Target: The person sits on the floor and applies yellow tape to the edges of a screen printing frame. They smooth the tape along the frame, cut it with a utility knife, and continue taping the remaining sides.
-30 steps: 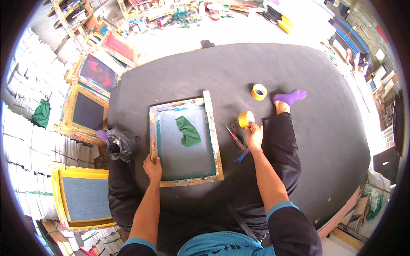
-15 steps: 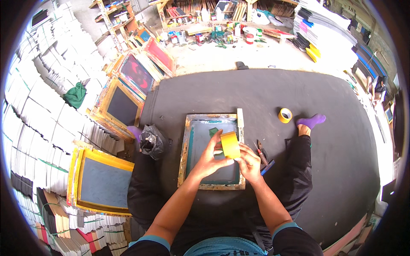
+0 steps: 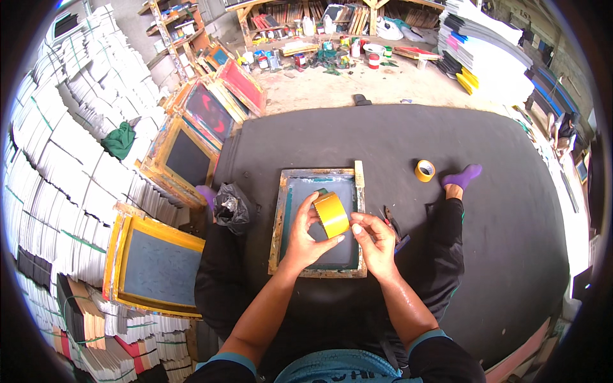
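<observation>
My left hand (image 3: 302,239) is closed around a roll of yellow tape (image 3: 332,214), thumb below and fingers at its left side. The roll is tilted above a wooden screen-printing frame (image 3: 275,236) that lies on the dark surface between my legs. Close to the roll's right side, my right hand (image 3: 377,246) has its fingers curled and the thumb near the forefinger in a pinch. Whatever lies between those fingertips is too small to make out. A dark green bit (image 3: 322,191) shows just behind the roll.
A second tape roll (image 3: 424,170) stands by my right foot. Pliers (image 3: 391,220) lie right of the frame, and a black plastic bag (image 3: 233,207) sits to its left. More screen frames (image 3: 159,268) and stacked white sheets (image 3: 57,191) line the left; paint containers (image 3: 332,54) stand far back.
The tape roll has tilted and shifted slightly left in my left hand. My right hand has drawn away from the roll's lower edge to a spot just right of it.
</observation>
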Available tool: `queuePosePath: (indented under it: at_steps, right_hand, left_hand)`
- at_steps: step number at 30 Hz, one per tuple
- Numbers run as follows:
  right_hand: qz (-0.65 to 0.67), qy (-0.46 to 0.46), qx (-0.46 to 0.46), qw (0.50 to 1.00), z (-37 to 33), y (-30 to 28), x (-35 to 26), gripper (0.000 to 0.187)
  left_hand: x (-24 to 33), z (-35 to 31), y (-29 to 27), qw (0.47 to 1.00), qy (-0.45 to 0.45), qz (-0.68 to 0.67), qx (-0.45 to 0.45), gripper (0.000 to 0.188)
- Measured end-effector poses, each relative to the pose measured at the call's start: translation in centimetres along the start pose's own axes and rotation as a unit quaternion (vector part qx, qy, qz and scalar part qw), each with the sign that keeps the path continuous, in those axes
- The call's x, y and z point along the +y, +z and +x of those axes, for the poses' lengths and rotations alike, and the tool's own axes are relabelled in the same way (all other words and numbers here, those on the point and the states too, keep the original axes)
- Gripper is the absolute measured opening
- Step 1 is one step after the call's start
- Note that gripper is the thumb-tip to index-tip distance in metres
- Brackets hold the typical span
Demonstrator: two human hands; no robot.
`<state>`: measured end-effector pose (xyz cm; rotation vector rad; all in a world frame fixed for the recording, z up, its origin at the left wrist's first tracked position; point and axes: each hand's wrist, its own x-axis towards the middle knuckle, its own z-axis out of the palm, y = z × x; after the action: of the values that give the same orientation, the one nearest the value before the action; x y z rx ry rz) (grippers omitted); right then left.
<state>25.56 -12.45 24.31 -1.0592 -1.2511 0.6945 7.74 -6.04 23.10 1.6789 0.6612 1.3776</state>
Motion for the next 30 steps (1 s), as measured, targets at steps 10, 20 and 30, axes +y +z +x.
queuePosePath:
  at_steps: [10, 20, 30]
  right_hand:
    - [-0.069, 0.041, -0.015, 0.997, 0.2, 1.8, -2.3, 0.055]
    - [-0.026, -0.003, -0.035, 0.999, 0.3, 2.7, -2.1, 0.066]
    - [0.168, 0.206, -0.128, 0.956, 1.2, 2.5, -2.9, 0.011]
  left_hand:
    - [2.2, 0.1, -0.1, 0.966, 0.067, 0.248, 0.028, 0.107]
    - [2.5, 1.2, -0.4, 0.973, -0.122, -0.135, 0.138, 0.058]
    - [0.2, 0.6, -0.9, 0.976, -0.030, -0.177, 0.121, 0.047]
